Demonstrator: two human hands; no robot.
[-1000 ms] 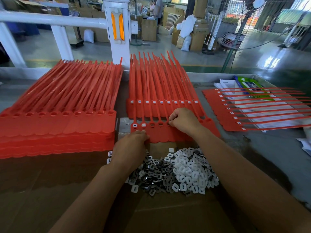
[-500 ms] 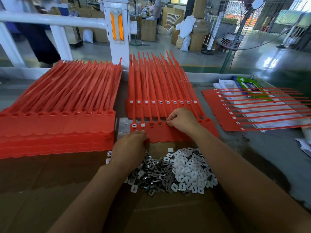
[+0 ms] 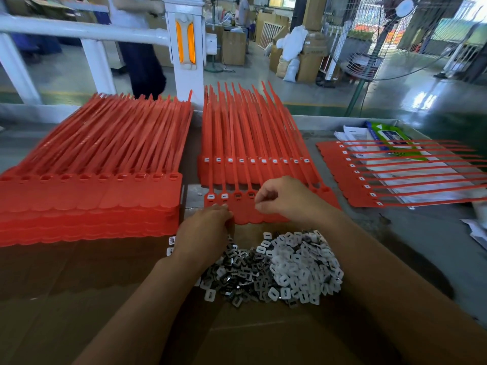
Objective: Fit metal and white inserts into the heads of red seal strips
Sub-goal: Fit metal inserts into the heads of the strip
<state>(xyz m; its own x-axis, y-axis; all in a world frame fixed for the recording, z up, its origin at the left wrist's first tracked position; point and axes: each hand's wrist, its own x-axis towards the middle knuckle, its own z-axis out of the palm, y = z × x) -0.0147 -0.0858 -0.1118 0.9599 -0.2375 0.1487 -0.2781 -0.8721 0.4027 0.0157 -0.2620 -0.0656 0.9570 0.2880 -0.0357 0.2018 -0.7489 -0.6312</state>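
Observation:
A sheet of red seal strips lies in front of me. Its two leftmost heads carry white inserts and the two beside them show dark metal inserts. My left hand grips the sheet's near left edge with bent fingers. My right hand hovers over the heads further right, fingers curled and thumb and forefinger pinched together on a small insert that is mostly hidden. Just below my hands lie a heap of metal inserts and a heap of white inserts.
A thick stack of red strips with empty heads fills the left. Behind the worked sheet a stack with white-filled heads leans up. Another filled sheet lies on papers at the right. Brown cardboard covers the near table. A white railing stands behind.
My right hand has drawn back slightly from the fourth head, its fingers still pinched. My left hand stays on the sheet's edge. A person behind the railing has walked to the right.

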